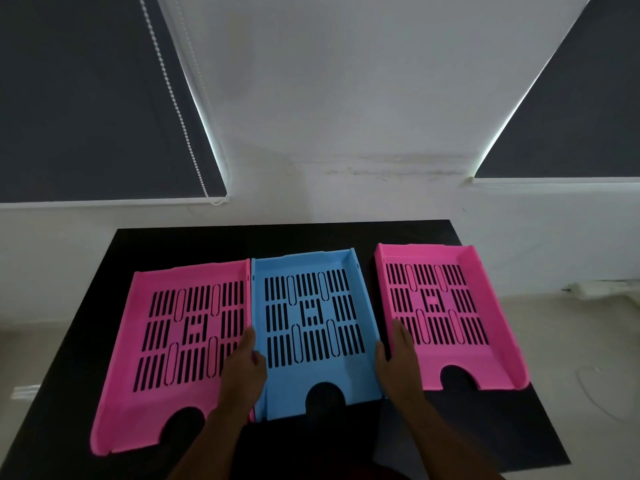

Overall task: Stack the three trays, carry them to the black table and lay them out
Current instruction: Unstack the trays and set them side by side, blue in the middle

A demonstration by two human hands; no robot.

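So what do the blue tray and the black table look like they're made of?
Blue tray: looks like moulded plastic, matte to lightly satin; even colour, regular slotted floor, thin moulded walls and a rounded front cutout. Black table: a flat, matte black top with almost no reflection, possibly laminate or painted board; the material itself cannot be told from this view.

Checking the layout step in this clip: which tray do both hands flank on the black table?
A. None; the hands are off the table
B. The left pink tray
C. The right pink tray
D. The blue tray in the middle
D: the left hand and right hand sit at either side wall of the blue tray, between the two pink ones.
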